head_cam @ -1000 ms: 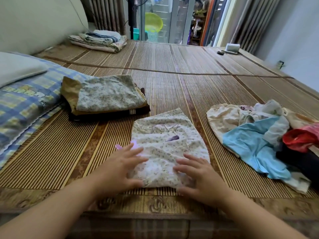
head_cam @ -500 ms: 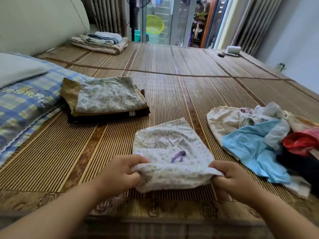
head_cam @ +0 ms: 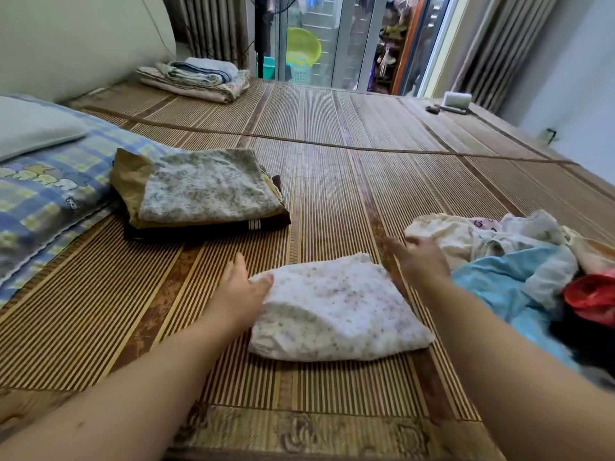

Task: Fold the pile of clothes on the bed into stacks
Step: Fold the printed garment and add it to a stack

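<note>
A folded white garment with a small flower print lay in the lower centre of the frame, flat on the striped bamboo mat that covered the bed. The left hand sat at the garment's left edge. Its thumb rested on the upper left corner of the cloth and its fingers stretched forward along the mat, straight and slack, gripping nothing. The right hand was blurred. It hovered just past the garment's upper right corner with the fingers spread and loose, and it held nothing either.

Left of centre, well apart from the garment, stood a stack of folded clothes. A flowered piece lay on top, with a mustard layer and a dark brown layer beneath it. At the right edge of the frame lay the unfolded pile: cream pieces at the back, a light blue shirt in front and a red piece at the far right. The right forearm crossed in front of the blue shirt.

A blue checked pillow lay along the left edge, touching the stack's left side. In the upper left, folded blankets rested near the curtain, and a green basin showed behind the glass door.
</note>
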A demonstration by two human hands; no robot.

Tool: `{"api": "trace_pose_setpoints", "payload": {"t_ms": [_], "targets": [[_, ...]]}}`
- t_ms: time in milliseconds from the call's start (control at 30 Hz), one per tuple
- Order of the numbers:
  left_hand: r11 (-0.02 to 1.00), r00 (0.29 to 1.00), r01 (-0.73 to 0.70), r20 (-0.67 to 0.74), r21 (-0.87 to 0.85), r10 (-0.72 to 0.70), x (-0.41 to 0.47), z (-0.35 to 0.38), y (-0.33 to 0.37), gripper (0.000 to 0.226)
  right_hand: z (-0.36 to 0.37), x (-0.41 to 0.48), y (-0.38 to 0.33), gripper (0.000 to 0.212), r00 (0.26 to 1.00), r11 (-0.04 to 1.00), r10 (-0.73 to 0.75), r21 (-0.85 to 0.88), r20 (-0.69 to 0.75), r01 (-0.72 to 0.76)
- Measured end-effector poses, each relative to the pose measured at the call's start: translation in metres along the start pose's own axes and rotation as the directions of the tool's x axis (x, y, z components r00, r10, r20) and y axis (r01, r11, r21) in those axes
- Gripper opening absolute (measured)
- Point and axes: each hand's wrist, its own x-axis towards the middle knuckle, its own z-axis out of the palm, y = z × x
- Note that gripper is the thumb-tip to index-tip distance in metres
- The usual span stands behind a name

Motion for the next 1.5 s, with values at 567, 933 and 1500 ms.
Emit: {"api": "trace_pose_setpoints", "payload": {"t_ms": [567,933,1500], "targets": [[0.855,0.948,0.208,0.313,-0.475,-0.056,0.008,0.005,0.001,0.094,0.032,-0.037,0.017,0.058,0.936,0.962,0.060,0.231,0.347,-0.148],[0.766,0.932,0.057,0.309,-0.640,0.189,0.011,-0.064,0.009,0.061,0.011,-0.027,-0.059,0.022,0.901,0.869,-0.129,0.485,0.413,-0.098],[0.968,0.961,0.050,-0.277,0.244,0.020,0.248,-0.208,-0.008,0.087,0.221,0.132,-0.222,0.043,0.865,0.830,-0.369,-0.299,0.340,0.471]]}}
